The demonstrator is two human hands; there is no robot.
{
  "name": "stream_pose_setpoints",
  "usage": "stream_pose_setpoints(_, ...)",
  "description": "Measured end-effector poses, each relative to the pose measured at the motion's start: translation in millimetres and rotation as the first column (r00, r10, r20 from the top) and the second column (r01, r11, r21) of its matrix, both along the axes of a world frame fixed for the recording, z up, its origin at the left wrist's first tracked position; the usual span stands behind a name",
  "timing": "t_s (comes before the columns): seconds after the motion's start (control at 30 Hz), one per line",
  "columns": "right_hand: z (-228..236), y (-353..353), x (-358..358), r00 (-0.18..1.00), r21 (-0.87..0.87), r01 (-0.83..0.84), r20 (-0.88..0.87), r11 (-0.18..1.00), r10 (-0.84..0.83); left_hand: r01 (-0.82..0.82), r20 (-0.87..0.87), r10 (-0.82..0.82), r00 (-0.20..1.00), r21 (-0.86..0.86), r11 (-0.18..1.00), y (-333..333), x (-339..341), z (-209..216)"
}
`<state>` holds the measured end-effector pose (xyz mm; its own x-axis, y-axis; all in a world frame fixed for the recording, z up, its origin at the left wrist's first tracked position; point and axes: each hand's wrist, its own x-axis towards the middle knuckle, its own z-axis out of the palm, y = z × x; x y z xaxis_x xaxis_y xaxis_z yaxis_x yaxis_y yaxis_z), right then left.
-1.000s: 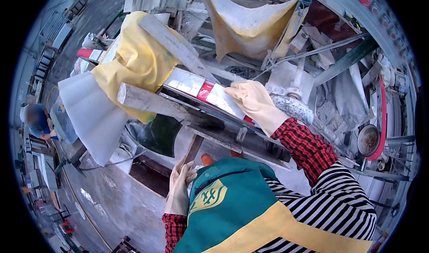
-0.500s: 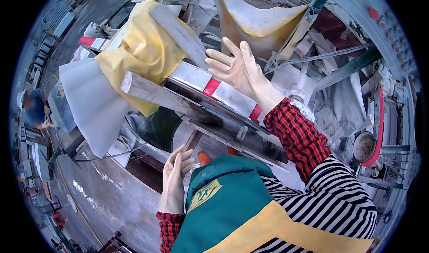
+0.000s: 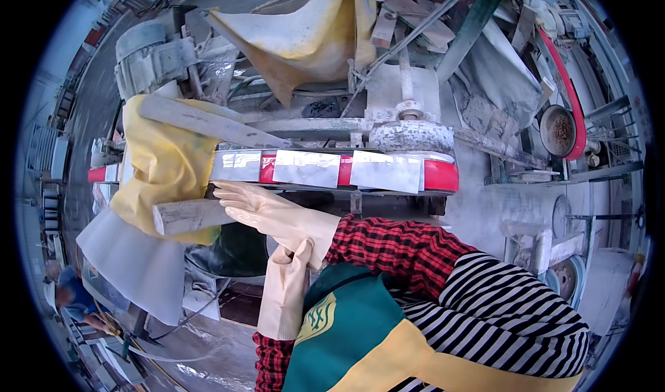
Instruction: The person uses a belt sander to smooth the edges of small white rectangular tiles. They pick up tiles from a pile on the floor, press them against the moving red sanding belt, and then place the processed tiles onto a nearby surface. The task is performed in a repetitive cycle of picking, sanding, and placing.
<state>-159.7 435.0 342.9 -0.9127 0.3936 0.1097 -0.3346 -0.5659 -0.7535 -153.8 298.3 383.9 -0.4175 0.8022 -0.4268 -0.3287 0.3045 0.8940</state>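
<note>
Both my hands wear cream rubber gloves. My right hand [image 3: 267, 212] reaches leftward across the front of a long red belt [image 3: 441, 175], fingers stretched out and holding nothing. Just below it, my left hand [image 3: 285, 284] comes up against the right wrist. Its thumb presses on the cuff part of the right glove [image 3: 320, 243], and its other fingers are mostly hidden behind the right hand. Flat white pieces [image 3: 307, 167] lie in a row on the belt. A worn wooden bar [image 3: 183, 216] ends close to my right fingertips.
A yellow cloth [image 3: 163, 163] drapes over the belt's left end, above a pale hanging sheet [image 3: 135, 271]. Another wooden bar [image 3: 208, 120] slants across the cloth. Behind are a dusty motor [image 3: 145, 59] and a hung yellowish sheet [image 3: 298, 42]. A person [image 3: 76, 298] stands far left.
My right hand has swung down and left from above the belt. The left hand has come up to the right glove's wrist. My view has turned, so the belt now runs level.
</note>
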Motion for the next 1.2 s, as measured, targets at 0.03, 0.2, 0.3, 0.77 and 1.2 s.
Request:
stream_pose_setpoints(0.03, -8, 1, 3, 0.996, -0.143, -0.033, -0.087, 0.989, 0.021, 0.106, 0.003, -0.106, 0.994, -0.069, 0.992, 4, -2, 16)
stream_pose_setpoints(0.2, 10, -2, 21, 0.949, -0.357, -0.311, -0.063, 0.881, 0.309, 0.313, -0.024, -0.32, 0.947, -0.152, 0.938, -9, -1, 11)
stream_pose_setpoints(0.3, -12, -12, 22, 0.829, -0.117, -0.383, -0.482, 0.916, 0.285, 0.286, 0.091, -0.273, 0.958, -0.183, 0.941, -10, 11, 15)
stream_pose_setpoints(0.77, 3, -85, 25, 0.766, 0.028, -0.523, 0.455, 0.852, 0.455, -0.103, 0.154, 0.131, 0.979, -0.176, 0.979, -112, 28, -22)
stream_pose_setpoints(1.2, -89, -229, 4, 0.603, 0.139, -0.634, 0.705, 0.761, 0.374, -0.74, 0.159, 0.784, 0.6, -0.264, 0.619, -456, 68, -138)
